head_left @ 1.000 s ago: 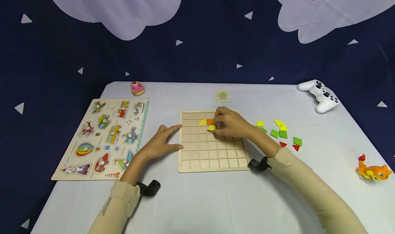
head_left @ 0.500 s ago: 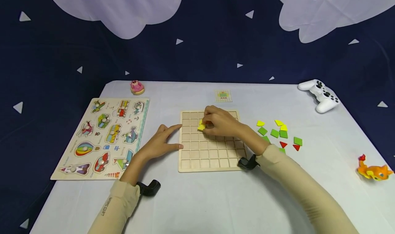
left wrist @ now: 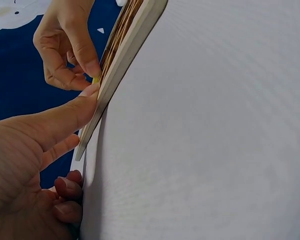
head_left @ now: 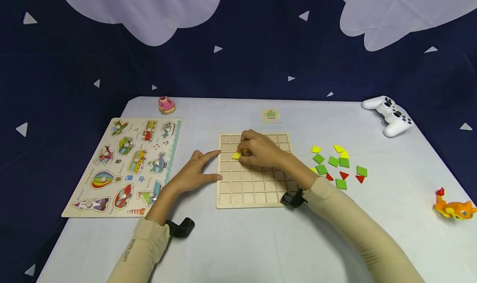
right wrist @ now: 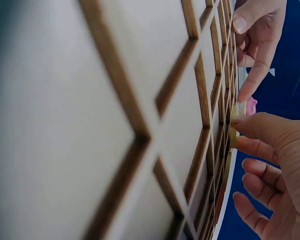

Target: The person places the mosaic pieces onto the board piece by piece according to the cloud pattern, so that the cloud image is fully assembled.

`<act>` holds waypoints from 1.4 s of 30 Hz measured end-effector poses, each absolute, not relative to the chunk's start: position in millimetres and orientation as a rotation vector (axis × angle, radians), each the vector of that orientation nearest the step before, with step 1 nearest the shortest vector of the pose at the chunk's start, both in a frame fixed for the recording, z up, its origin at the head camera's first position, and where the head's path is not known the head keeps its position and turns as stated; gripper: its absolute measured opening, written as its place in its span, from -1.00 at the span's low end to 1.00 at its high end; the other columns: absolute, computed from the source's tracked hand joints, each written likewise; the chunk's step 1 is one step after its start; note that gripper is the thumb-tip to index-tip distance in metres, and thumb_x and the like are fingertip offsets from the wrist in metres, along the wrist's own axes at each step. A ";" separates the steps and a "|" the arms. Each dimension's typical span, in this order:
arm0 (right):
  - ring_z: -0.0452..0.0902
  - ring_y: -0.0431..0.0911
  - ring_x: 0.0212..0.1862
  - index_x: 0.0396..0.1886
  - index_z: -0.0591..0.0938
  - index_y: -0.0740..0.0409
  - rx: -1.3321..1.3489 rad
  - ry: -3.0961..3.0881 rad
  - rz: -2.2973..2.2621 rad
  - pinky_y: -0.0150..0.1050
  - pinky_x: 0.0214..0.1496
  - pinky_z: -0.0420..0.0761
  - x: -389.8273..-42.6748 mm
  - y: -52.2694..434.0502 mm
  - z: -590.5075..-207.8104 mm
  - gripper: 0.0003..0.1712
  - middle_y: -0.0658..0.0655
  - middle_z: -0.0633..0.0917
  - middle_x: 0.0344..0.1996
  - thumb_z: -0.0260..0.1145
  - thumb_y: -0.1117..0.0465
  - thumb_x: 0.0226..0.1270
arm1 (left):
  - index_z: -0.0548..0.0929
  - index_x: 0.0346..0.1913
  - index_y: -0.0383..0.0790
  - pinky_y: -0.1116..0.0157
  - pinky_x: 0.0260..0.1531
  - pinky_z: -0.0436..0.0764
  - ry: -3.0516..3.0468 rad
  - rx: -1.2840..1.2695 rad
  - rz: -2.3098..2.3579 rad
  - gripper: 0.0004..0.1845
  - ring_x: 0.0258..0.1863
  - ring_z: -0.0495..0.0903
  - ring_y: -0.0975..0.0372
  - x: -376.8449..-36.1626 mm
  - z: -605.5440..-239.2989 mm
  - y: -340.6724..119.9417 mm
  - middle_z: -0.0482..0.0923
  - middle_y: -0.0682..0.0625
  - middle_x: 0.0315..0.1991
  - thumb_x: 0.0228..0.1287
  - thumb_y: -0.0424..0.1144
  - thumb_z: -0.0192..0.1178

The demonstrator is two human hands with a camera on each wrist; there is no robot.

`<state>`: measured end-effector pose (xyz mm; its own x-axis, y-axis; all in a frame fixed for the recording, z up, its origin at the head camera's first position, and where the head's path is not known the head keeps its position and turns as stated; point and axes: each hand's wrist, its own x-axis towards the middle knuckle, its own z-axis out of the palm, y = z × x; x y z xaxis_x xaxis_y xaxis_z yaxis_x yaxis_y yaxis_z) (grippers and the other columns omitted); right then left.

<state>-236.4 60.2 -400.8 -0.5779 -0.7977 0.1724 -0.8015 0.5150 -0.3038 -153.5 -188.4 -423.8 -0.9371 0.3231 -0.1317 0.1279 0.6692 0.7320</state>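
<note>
A wooden grid board (head_left: 242,187) lies at the middle of the table. My right hand (head_left: 261,150) is over its upper left part and pinches a yellow tile (head_left: 236,155) between thumb and fingers. In the right wrist view this yellow tile (right wrist: 233,136) is seen edge-on at the board's surface; whether it sits in a cell I cannot tell. The tiles beneath my right hand are hidden in the head view. My left hand (head_left: 193,171) touches the board's left edge with thumb and index finger stretched out, its other fingers bent.
Loose green tiles (head_left: 333,161), yellow tiles (head_left: 338,148) and red triangles (head_left: 344,175) lie right of the board. A small pattern card (head_left: 271,115) is behind it. A picture puzzle (head_left: 126,167) lies left, a game controller (head_left: 389,115) back right, an orange toy (head_left: 452,208) far right.
My right hand has moved left across the board with the yellow tile, covering the yellow and orange tiles seen earlier there. More loose tiles show behind my arm. My left hand has stayed put.
</note>
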 end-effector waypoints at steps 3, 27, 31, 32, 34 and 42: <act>0.42 -0.08 -0.17 -0.19 0.77 0.17 1.430 -2.741 0.592 -0.23 -0.13 0.48 -236.3 59.4 -401.5 -0.77 0.10 0.60 -0.21 0.47 0.14 0.23 | 0.27 0.52 -0.03 0.16 -0.14 0.30 2.640 0.365 1.125 -0.15 -0.22 0.26 0.13 -153.4 -423.2 -188.5 0.20 -0.10 -0.17 0.21 -0.03 0.40; 0.34 -0.06 -0.21 -0.03 0.78 -0.01 1.430 -2.713 0.411 -0.17 -0.15 0.40 -229.0 70.7 -384.2 -0.75 0.07 0.51 -0.25 0.41 0.12 0.31 | 0.26 0.52 -0.06 0.13 -0.11 0.29 2.642 0.394 1.134 -0.16 -0.20 0.26 0.12 -152.1 -422.6 -188.1 0.22 -0.12 -0.15 0.22 -0.03 0.39; 0.37 -0.03 -0.19 -0.04 0.78 0.06 1.372 -2.724 0.472 -0.12 -0.12 0.41 -230.1 91.6 -376.4 -0.74 0.10 0.54 -0.23 0.43 0.18 0.28 | 0.27 0.52 -0.05 0.14 -0.10 0.29 2.651 0.387 1.139 -0.16 -0.19 0.26 0.12 -152.4 -423.1 -188.7 0.22 -0.11 -0.16 0.21 -0.05 0.40; 0.38 -0.03 -0.18 -0.05 0.78 0.08 1.357 -2.725 0.480 -0.11 -0.12 0.41 -230.8 97.7 -375.9 -0.74 0.11 0.55 -0.23 0.43 0.18 0.28 | 0.27 0.52 -0.05 0.14 -0.10 0.29 2.649 0.386 1.142 -0.16 -0.19 0.26 0.12 -152.5 -423.3 -188.7 0.22 -0.11 -0.16 0.21 -0.05 0.40; 0.38 -0.02 -0.18 -0.05 0.78 0.10 1.330 -2.735 0.478 -0.11 -0.13 0.41 -232.1 110.6 -376.5 -0.74 0.12 0.55 -0.23 0.42 0.20 0.27 | 0.26 0.52 -0.05 0.14 -0.09 0.29 2.642 0.384 1.147 -0.15 -0.19 0.26 0.12 -152.6 -423.5 -188.4 0.22 -0.11 -0.16 0.21 -0.06 0.40; 0.34 -0.04 -0.19 -0.11 0.79 0.14 1.220 -2.813 0.469 -0.14 -0.13 0.36 -225.0 156.5 -377.2 -0.77 0.10 0.56 -0.24 0.42 0.20 0.26 | 0.26 0.52 -0.06 0.15 -0.11 0.30 2.639 0.390 1.131 -0.15 -0.21 0.25 0.12 -153.3 -423.6 -187.5 0.22 -0.11 -0.18 0.21 -0.04 0.40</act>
